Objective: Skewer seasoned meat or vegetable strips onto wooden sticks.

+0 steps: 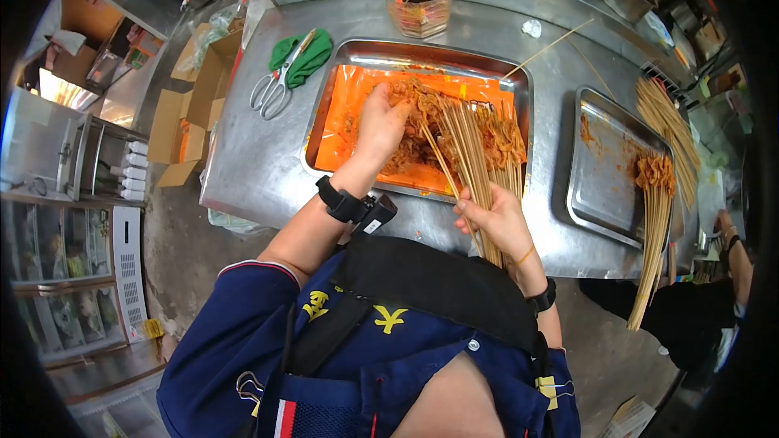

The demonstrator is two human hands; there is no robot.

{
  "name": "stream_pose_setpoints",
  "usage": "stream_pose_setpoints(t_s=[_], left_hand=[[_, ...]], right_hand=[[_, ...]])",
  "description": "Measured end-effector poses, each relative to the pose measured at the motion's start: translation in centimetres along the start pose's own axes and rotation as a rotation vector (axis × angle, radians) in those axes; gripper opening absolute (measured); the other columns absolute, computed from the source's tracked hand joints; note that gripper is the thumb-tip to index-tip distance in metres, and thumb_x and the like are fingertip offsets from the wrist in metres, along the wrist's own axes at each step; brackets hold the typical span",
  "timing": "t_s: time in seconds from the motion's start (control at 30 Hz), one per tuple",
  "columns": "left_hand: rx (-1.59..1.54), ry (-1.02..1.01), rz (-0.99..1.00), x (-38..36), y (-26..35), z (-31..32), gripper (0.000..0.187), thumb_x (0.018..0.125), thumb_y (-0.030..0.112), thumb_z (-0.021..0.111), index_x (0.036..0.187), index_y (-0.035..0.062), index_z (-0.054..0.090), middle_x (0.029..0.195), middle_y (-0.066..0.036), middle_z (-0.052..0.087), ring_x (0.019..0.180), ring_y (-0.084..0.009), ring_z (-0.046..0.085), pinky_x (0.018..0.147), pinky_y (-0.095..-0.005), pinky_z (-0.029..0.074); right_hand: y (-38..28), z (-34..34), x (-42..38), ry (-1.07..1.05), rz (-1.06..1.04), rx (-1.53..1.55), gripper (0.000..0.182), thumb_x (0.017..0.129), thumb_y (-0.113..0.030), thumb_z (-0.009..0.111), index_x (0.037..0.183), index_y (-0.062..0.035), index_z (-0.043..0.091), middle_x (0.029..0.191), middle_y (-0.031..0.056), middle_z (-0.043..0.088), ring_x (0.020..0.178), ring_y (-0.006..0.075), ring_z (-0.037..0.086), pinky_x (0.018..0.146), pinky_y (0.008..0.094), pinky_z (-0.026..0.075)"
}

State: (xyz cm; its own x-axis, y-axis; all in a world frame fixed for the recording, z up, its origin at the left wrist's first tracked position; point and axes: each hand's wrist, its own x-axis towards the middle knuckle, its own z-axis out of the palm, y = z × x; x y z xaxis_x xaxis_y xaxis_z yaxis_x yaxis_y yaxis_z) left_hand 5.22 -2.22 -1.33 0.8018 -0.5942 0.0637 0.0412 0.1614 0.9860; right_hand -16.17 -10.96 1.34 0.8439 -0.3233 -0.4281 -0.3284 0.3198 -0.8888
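Observation:
My right hand (pixel 498 225) is wrapped round a thick bundle of wooden skewers (pixel 466 146), whose far ends carry reddish, sauced meat pieces. One skewer (pixel 440 158) stands out at an angle on the bundle's left. My left hand (pixel 384 123) is closed at the sauced meat (pixel 422 101), its fingertips partly hidden there. Both hands work over a metal tray (pixel 319 164) lined with an orange plastic sheet (pixel 337 134). More loaded skewers (pixel 507 142) lie at the tray's right side, with sauce smeared on the sheet.
Scissors (pixel 276 85) and a green cloth (pixel 312 58) lie left of the tray. A second tray (pixel 600 186) at right holds finished-looking skewers (pixel 653 223); bare skewers (pixel 669 126) lie beyond. A clear container (pixel 419 12) stands behind. Another person's arm (pixel 734 251) shows at far right.

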Motion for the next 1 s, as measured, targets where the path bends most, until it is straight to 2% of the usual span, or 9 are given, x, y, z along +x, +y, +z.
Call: stream_pose_setpoints(t_s=[0.07,0.27,0.37,0.47,0.67,1.0], left_hand=[[0.026,-0.004,-0.039,-0.3,1.0,-0.2,0.021,0.085,0.003,0.050,0.106,-0.0002,0.049,0.098,-0.007,0.059,0.083,-0.0127,0.058,0.069,-0.0246,0.049],[0.091,0.016,0.126,-0.3,0.4,-0.3,0.020,0.084,-0.001,0.048,0.104,-0.0004,0.050,0.097,-0.006,0.059,0.081,-0.0116,0.058,0.068,-0.0237,0.049],[0.032,0.052,0.049,-0.4,0.4,-0.1,0.023,0.076,-0.005,0.050,0.099,-0.0022,0.052,0.091,-0.007,0.060,0.080,-0.0137,0.057,0.071,-0.0256,0.047],[0.122,0.039,0.072,-0.2,-0.5,-0.3,0.025,0.075,-0.007,0.051,0.099,-0.0026,0.053,0.093,-0.007,0.060,0.083,-0.0137,0.057,0.073,-0.0256,0.046],[-0.076,-0.048,0.027,-1.0,0.8,0.2,0.026,0.074,-0.007,0.050,0.099,-0.0026,0.053,0.095,-0.007,0.060,0.087,-0.0147,0.057,0.077,-0.0265,0.046],[0.092,0.046,0.064,-0.9,1.2,0.0,0.023,0.079,-0.002,0.051,0.102,-0.0027,0.050,0.096,-0.009,0.059,0.086,-0.0147,0.056,0.077,-0.0265,0.045]], right_hand=[[-0.1,0.1,0.0,0.003,0.001,0.006,0.013,0.083,-0.008,0.059,0.092,-0.0014,0.053,0.077,0.0080,0.059,0.060,0.0110,0.060,0.055,0.0211,0.050],[0.0,0.1,0.1,0.002,0.007,0.001,0.012,0.082,-0.006,0.058,0.092,-0.0006,0.052,0.077,0.0062,0.059,0.062,0.0115,0.060,0.053,0.0223,0.049],[-0.2,0.0,0.0,-0.008,0.009,0.001,0.012,0.082,-0.006,0.058,0.092,-0.0004,0.052,0.077,0.0066,0.059,0.061,0.0117,0.060,0.053,0.0223,0.049],[0.0,0.0,0.1,-0.013,0.002,0.007,0.012,0.082,-0.006,0.058,0.092,-0.0004,0.052,0.077,0.0069,0.059,0.061,0.0116,0.060,0.053,0.0222,0.049],[0.0,-0.1,0.1,-0.015,0.010,0.017,0.012,0.083,-0.006,0.057,0.093,-0.0004,0.052,0.077,0.0070,0.059,0.061,0.0112,0.060,0.053,0.0218,0.049],[0.0,-0.1,0.2,-0.034,0.002,0.004,0.012,0.084,-0.006,0.057,0.092,-0.0002,0.052,0.077,0.0069,0.058,0.061,0.0109,0.059,0.053,0.0214,0.049]])
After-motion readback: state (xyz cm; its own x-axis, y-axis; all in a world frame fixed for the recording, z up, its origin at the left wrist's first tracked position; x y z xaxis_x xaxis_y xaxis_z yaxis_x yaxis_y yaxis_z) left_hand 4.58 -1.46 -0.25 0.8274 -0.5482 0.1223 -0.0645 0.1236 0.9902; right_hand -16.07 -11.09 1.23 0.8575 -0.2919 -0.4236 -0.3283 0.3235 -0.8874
